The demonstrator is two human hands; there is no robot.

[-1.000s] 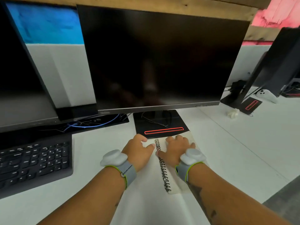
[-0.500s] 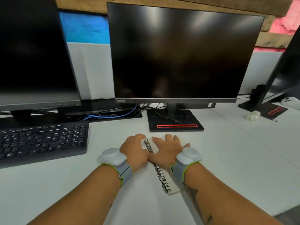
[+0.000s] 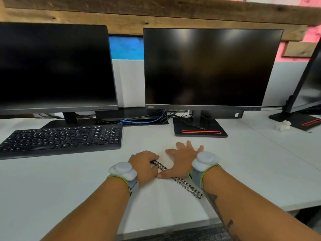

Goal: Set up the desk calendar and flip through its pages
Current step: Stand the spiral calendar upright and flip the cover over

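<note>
On the white desk (image 3: 243, 171), directly before the right-hand monitor (image 3: 212, 66) and its stand base (image 3: 199, 130), the desk calendar (image 3: 175, 179) lies flat, its wire spiral binding (image 3: 188, 186) running diagonally from upper left to lower right. Left hand (image 3: 144, 165): fingers curled down over the upper end of the spiral, touching it; whether they actually pinch the binding or merely rest on it cannot be told, as the fingertips are hidden. Right hand (image 3: 183, 157): spread flat, palm down, fingers splayed on the pale page to the right of the spiral, thumb laid along the binding; it presses and grasps nothing. A grey band with a rounded pod sits on each wrist. A black keyboard (image 3: 60, 139) lies well apart to the left, beneath a second dark monitor (image 3: 55, 66); a small white object (image 3: 283, 126) sits far right. Step in hand, judged from the pose: the set-up stage, the calendar not yet stood on its base and no page turned. The next move would call for lifting at the spiral edge while the flat hand steadies the card, then parting the two boards into a tent so that it stands. Risk: thin card sliding on the smooth desk.
</note>
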